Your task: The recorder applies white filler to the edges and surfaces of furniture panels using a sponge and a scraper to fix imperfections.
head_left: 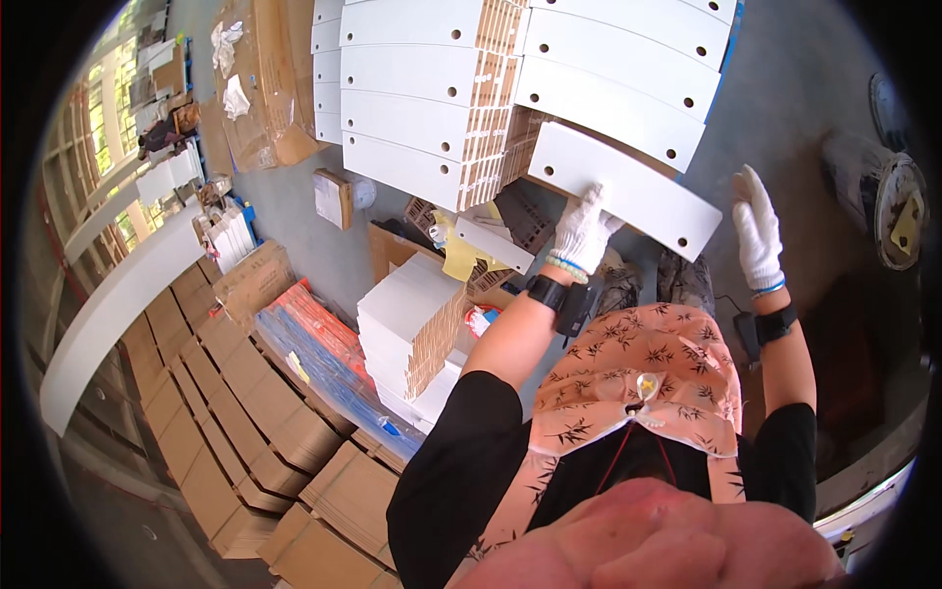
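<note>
A white panel (643,191) with a round hole near each end lies slantwise in front of me, at the near end of the right-hand stacks. My left hand (581,234), in a white knit glove, grips the middle of its near edge, with fingers over the top face; whatever is beneath the edge is hidden. Off the panel's right end, my right hand (758,231) is raised in a matching glove. Its fingers are stretched upward, touching nothing. Both wrists carry black bands, and a beaded bracelet (567,267) circles the left one.
Stacks of white holed panels (407,93) fill the far side. To my left are a pile of white boards (407,304), blue and red wrapped bundles (329,358) and long brown cardboard stacks (250,393). A dirty round drum (898,211) stands at far right.
</note>
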Tool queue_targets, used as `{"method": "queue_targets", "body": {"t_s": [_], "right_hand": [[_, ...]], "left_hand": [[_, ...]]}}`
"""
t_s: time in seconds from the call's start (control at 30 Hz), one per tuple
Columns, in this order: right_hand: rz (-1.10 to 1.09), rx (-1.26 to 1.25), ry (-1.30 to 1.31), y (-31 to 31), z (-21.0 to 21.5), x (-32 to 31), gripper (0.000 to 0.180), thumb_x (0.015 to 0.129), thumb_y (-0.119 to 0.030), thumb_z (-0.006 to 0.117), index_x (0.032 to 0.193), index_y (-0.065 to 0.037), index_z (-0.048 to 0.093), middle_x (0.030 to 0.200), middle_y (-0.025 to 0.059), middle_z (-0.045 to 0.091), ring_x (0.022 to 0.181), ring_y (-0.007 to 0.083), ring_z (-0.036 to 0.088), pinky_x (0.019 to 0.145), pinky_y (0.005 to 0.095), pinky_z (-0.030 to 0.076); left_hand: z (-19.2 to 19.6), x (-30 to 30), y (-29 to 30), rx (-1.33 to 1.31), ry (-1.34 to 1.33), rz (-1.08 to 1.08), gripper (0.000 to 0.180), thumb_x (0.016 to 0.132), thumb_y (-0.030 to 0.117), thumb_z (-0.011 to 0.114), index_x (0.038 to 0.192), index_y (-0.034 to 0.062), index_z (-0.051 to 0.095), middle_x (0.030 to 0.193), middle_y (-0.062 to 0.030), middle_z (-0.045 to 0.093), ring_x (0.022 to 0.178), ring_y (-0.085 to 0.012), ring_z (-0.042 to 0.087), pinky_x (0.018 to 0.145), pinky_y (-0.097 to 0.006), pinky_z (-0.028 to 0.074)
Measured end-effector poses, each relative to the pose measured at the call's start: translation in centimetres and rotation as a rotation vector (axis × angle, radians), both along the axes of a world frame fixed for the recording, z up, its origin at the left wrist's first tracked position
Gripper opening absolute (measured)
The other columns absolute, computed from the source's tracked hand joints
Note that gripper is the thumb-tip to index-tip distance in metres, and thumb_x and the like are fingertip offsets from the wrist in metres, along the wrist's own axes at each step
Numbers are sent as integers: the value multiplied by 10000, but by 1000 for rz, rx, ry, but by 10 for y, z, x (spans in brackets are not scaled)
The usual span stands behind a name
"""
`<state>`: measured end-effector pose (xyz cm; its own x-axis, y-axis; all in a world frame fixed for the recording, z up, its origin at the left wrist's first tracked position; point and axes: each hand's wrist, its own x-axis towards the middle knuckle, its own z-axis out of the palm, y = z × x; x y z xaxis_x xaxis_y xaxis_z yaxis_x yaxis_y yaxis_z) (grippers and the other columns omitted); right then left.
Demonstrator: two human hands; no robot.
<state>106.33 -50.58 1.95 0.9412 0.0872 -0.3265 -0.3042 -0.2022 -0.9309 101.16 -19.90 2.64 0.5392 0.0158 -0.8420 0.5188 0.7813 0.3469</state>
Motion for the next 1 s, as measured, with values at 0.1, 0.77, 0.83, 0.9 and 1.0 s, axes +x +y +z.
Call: {"method": "queue_targets", "body": {"t_s": [0.1, 0.77, 0.83, 0.9, 1.0], "right_hand": [[-246, 242, 344, 8, -26, 21, 646, 1056, -451, 545, 1509, 3, 467, 1450, 181, 561, 1331, 287, 552, 1087, 422, 465], [291, -607, 96, 97, 9, 39, 885, 857, -388, 773, 1534, -8, 348, 1399, 283, 572, 1294, 408, 576, 1058, 460, 478], [321, -650, 127, 100, 8, 40, 858, 860, -404, 766, 1514, -6, 380, 1378, 280, 588, 1273, 412, 589, 1043, 465, 487], [276, -776, 90, 102, 4, 44, 749, 864, -440, 754, 1410, 7, 502, 1280, 265, 648, 1188, 415, 636, 995, 475, 511], [260, -782, 71, 90, 1, 51, 625, 865, -450, 753, 1251, 18, 604, 1152, 254, 690, 1071, 417, 676, 920, 485, 531]], "left_hand": [[11, -35, 12, 68, 13, -64, 492, 1021, 232, 643, 1450, 101, 442, 1398, -142, 556, 1301, -316, 568, 1064, -545, 519], [53, -113, 12, 85, 23, -173, 501, 1018, 254, 655, 1453, 99, 459, 1380, -72, 574, 1289, -242, 567, 1022, -483, 545], [54, -116, 13, 100, 8, -155, 495, 1015, 252, 659, 1445, 97, 467, 1379, -71, 575, 1290, -238, 567, 1018, -483, 547], [54, -120, 13, 110, -1, -142, 489, 1013, 250, 664, 1437, 96, 475, 1377, -70, 576, 1291, -234, 566, 1014, -484, 549], [51, -123, 15, 55, 48, -117, 460, 1011, 244, 667, 1414, 100, 496, 1349, -57, 587, 1258, -227, 586, 1012, -468, 550]]}}
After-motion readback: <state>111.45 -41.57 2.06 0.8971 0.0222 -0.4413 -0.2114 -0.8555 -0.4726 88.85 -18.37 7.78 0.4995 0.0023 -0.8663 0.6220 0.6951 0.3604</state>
